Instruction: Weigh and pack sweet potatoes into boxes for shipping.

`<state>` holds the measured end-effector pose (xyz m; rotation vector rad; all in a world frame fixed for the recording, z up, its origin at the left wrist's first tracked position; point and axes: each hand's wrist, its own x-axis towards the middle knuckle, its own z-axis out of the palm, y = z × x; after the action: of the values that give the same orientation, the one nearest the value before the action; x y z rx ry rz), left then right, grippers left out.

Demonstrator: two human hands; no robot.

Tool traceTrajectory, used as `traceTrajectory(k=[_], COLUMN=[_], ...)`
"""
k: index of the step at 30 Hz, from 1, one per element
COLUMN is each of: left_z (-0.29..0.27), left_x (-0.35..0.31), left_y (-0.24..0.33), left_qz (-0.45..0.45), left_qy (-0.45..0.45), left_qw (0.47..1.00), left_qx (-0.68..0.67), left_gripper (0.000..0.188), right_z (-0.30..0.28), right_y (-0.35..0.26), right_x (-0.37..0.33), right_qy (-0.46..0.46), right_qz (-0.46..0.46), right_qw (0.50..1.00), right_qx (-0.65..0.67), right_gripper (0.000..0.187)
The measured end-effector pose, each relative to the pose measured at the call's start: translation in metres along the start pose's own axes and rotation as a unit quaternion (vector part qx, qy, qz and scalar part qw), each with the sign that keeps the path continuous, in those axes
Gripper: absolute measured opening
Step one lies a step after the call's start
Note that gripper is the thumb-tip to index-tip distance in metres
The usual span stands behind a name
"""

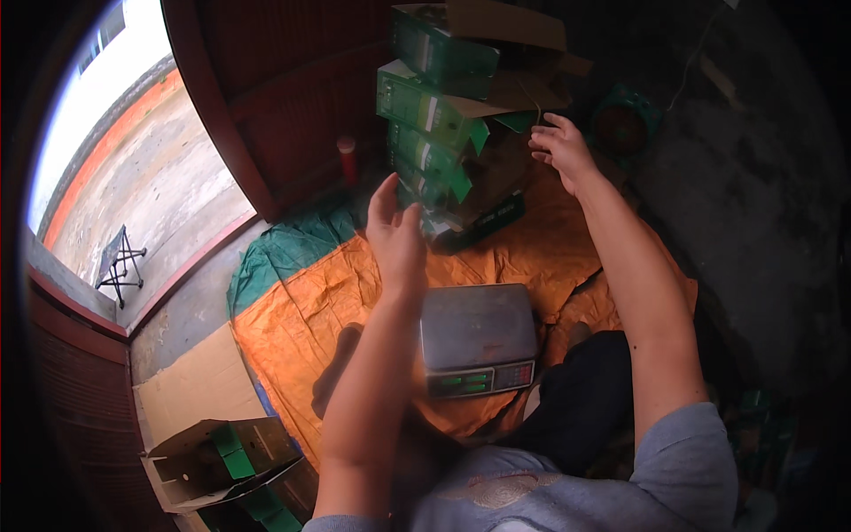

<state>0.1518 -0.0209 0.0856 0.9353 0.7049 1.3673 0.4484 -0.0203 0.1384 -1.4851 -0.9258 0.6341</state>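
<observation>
A stack of green cardboard boxes [425,111] stands ahead of me, the upper ones with brown flaps folded out. My left hand [396,235] is raised at the stack's left front, its thumb and fingers apart and nothing visible between them. To the right of the stack, my right hand [565,151] reaches out with its fingers spread. A thin pale strand [535,99] hangs by its fingertips; whether they touch it I cannot tell. Between my forearms, a digital scale [479,328] with a bare metal platform and lit green displays sits on an orange tarp [292,310].
Opened cardboard boxes [213,465] lie at the lower left beside a flat cardboard sheet [199,386]. A red cylinder with a pale top [347,160] stands near the dark red door [257,89]. Outside the doorway is a folding stool [121,266]. A green-rimmed round object [625,124] sits at right.
</observation>
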Motion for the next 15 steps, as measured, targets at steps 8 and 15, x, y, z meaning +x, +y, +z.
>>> traceTrajectory(k=[8,15], left_z=[-0.009,-0.009], left_x=[-0.011,-0.015], left_y=[0.023,0.024], left_qz=[-0.036,-0.093], left_qy=[0.003,-0.025], left_qw=[0.999,0.993], left_qx=[-0.006,-0.065], left_gripper=[0.05,0.048], right_z=[0.079,0.105], right_y=[0.0,0.005], right_x=[0.146,0.18], right_qy=[0.084,0.09], right_qz=[-0.022,-0.017], right_qw=[0.996,0.996], right_qx=[-0.024,-0.005], right_gripper=[0.112,0.064])
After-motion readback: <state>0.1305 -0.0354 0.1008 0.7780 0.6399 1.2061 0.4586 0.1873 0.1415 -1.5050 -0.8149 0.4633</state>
